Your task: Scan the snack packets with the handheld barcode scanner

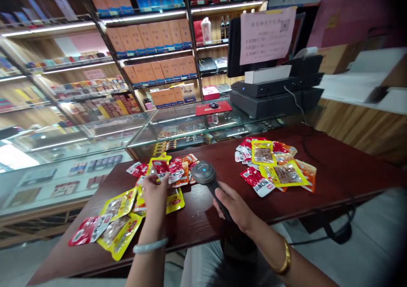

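Here your left hand (155, 191) pinches a red snack packet (161, 168) above the near-left pile (127, 210), face tilted toward the scanner (205, 176) gripped in your right hand (233, 206), probably so its head reads the barcode; another pile (276, 166) lies far right on the counter (333, 168).

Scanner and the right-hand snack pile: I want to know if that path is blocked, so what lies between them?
Only bare table shows in the head view between the scanner and the right pile.
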`<move>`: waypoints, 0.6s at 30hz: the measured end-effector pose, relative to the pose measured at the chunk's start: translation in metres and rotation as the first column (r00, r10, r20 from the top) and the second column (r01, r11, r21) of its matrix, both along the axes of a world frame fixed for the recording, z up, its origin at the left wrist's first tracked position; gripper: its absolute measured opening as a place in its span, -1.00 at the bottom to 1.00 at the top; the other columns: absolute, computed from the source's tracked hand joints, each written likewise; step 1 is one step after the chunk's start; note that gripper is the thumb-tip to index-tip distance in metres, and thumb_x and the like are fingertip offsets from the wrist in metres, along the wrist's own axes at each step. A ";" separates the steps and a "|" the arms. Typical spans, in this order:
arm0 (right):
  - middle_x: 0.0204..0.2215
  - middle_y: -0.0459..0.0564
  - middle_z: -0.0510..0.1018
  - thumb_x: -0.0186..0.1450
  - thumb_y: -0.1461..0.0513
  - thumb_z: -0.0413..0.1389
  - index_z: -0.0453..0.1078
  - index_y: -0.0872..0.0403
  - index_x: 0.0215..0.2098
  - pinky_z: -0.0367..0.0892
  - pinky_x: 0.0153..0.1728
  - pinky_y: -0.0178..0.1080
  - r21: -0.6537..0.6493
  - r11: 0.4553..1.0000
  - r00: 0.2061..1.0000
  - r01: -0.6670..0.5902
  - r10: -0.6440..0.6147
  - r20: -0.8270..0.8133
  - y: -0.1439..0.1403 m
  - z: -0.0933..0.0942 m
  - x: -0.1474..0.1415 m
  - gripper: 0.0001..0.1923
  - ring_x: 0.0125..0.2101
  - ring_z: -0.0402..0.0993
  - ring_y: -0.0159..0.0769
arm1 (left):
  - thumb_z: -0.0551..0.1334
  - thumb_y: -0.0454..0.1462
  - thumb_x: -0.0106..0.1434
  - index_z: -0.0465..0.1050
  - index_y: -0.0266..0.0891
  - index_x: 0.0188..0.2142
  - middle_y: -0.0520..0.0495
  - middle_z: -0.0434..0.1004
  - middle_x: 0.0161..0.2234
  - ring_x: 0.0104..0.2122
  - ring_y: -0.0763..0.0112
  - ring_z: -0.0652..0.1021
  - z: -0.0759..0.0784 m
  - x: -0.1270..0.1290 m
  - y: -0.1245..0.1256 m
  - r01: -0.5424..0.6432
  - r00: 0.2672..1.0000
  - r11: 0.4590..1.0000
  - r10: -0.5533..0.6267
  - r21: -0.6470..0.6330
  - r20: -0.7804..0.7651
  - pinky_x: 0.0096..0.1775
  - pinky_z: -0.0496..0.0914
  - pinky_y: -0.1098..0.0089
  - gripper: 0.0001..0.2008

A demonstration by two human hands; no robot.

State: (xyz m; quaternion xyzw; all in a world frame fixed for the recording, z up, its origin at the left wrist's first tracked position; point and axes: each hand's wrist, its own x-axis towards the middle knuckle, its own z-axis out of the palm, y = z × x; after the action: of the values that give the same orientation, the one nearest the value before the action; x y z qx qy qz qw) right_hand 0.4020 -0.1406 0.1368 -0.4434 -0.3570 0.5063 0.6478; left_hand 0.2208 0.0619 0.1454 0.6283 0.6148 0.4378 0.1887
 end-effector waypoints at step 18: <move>-0.61 -0.26 0.29 0.23 -0.23 0.22 0.37 0.06 -0.11 0.09 -0.63 -0.39 -0.046 0.922 0.906 0.384 -0.386 -0.173 -0.080 -0.009 0.064 -0.41 -0.68 0.10 -0.50 | 0.16 0.08 0.30 0.50 -0.28 -0.06 -0.34 0.51 -0.06 0.02 -0.07 0.46 -0.007 0.185 -0.134 0.653 0.426 0.739 -0.541 -0.168 -0.725 0.01 0.30 0.10 -0.50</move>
State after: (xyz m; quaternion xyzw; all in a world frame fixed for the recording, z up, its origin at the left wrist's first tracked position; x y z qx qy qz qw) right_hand 0.4660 -0.2209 0.1278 -0.4613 -0.2004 0.4082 0.7619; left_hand 0.4059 -0.0722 0.1379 0.9357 0.3399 0.0919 0.0236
